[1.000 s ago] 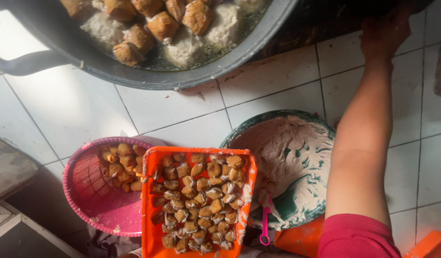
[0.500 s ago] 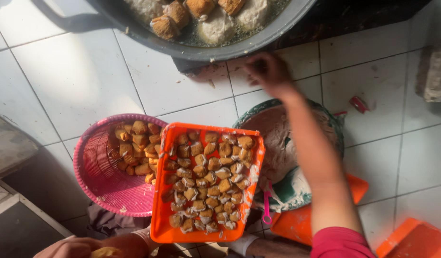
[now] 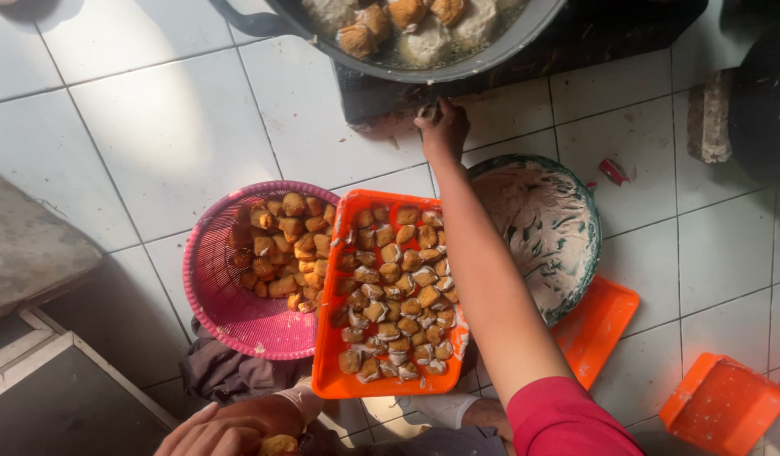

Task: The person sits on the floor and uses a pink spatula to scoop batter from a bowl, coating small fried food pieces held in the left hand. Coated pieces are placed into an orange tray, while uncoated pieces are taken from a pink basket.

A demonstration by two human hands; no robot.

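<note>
My right hand (image 3: 441, 128) reaches out on a red-sleeved arm to the dark stove edge just under the rim of a big grey wok (image 3: 466, 69). Its fingers are bunched, with something small and pale at the tips; I cannot make out a grip. Battered pieces (image 3: 404, 19) float in the wok's oil. Under my forearm sits an orange tray (image 3: 326, 338) packed with stuffed brown tofu. At the bottom edge my left hand (image 3: 225, 431) curls around one brown tofu piece (image 3: 277, 444).
A pink basket (image 3: 238, 321) with several tofu pieces touches the tray's left side. A green-rimmed bowl (image 3: 567, 245) smeared with pale batter stands right of my arm, with an orange lid (image 3: 601, 325) and an orange tub (image 3: 723, 405) beyond. A grey block (image 3: 709, 118) lies on the white tiles.
My right hand has come from the wok's far right side leftward and down to the stove edge below the rim. My left hand has entered at the bottom with a tofu piece.
</note>
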